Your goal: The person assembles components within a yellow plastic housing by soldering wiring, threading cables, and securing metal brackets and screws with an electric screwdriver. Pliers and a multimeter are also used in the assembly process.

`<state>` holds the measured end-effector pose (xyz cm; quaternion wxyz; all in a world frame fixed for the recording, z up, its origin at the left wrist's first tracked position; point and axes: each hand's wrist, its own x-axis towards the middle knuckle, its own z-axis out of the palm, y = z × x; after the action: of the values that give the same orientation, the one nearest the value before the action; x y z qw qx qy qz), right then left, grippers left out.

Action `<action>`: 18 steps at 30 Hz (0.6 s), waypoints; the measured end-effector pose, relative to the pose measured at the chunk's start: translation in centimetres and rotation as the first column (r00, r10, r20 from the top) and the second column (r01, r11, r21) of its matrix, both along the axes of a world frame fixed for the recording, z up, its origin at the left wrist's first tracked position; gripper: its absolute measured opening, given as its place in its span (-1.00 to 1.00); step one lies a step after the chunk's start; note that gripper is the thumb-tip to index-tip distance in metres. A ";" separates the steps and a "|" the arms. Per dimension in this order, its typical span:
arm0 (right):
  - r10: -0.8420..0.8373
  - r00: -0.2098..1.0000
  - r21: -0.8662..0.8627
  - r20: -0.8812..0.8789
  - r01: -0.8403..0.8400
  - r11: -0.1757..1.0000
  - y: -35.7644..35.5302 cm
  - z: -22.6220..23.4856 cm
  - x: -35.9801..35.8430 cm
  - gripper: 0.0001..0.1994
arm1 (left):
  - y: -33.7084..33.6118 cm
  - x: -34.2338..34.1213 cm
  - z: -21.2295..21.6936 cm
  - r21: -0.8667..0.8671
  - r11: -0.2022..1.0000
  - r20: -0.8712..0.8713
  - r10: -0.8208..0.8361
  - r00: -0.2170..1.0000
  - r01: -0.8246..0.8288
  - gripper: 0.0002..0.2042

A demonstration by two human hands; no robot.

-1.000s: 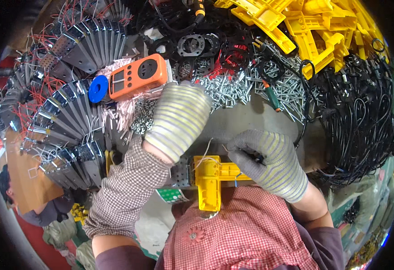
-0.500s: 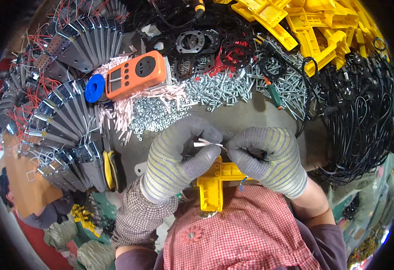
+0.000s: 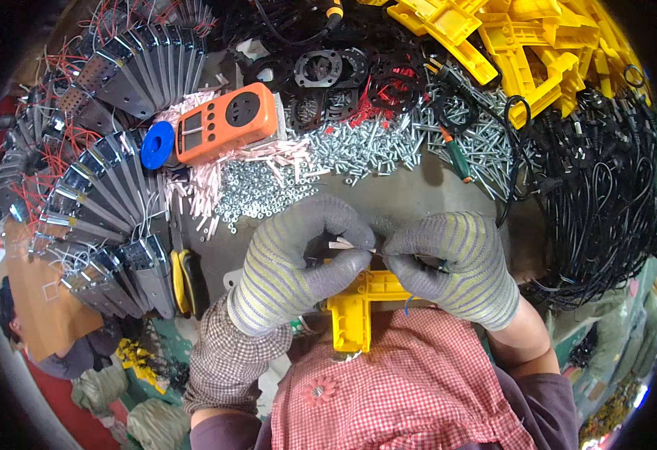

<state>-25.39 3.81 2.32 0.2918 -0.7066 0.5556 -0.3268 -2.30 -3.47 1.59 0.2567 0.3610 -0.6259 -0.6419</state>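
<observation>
Both my hands wear grey knitted gloves with yellow-green stripes. My left hand (image 3: pixel 302 259) pinches a small pale pinkish sleeve (image 3: pixel 339 244), and a thin end pokes out past the fingertips. Just to the right, my right hand (image 3: pixel 452 262) is closed in a pinch on what looks like a thin wire, mostly hidden by the fingers. A narrow gap separates the two sets of fingertips. Below them lies a yellow plastic housing (image 3: pixel 351 322) at the table's front edge, against the checked apron. A short blue wire (image 3: pixel 409 303) shows under my right hand.
Beyond my hands are piles of nuts (image 3: pixel 257 193), screws (image 3: pixel 366 150) and pale sleeves (image 3: pixel 207 184), with an orange meter (image 3: pixel 227 124). Metal parts with wires (image 3: pixel 107 184) and yellow-handled pliers (image 3: pixel 181 281) are left. Black cords (image 3: pixel 598 202) and yellow housings (image 3: pixel 523 45) fill the right.
The fingertips of my two hands have drawn slightly apart. The pale sleeve has shifted a little to the right in my left fingers, and less of it shows. The blue wire has changed angle.
</observation>
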 end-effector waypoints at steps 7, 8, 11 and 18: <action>-0.004 0.998 0.085 0.068 -0.002 0.996 0.0 0.1 -0.3 -0.82 | 0.2 -0.2 -0.3 -0.001 1.000 -0.028 0.024 0.999 -0.024 -0.78; 0.011 0.998 0.040 0.055 -0.013 0.999 0.0 -0.2 -0.4 -0.83 | 0.1 -0.3 -0.3 -0.001 1.000 -0.028 0.024 0.999 -0.024 -0.78; 0.004 1.000 -0.055 -0.031 -0.005 0.998 0.2 -0.6 -0.3 -0.84 | -0.1 -0.1 -0.3 -0.016 0.999 0.016 -0.031 0.999 0.031 -0.78; 0.015 0.940 -0.114 0.342 0.026 0.993 0.3 -2.3 0.3 -0.70 | 1.0 -0.5 -0.2 -0.137 0.988 -0.001 0.079 0.997 -0.078 -0.82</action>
<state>-25.13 4.11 0.05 0.3413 -0.6532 0.4784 -0.4774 -2.84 -2.49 1.34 0.3044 0.3684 -0.6542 -0.5862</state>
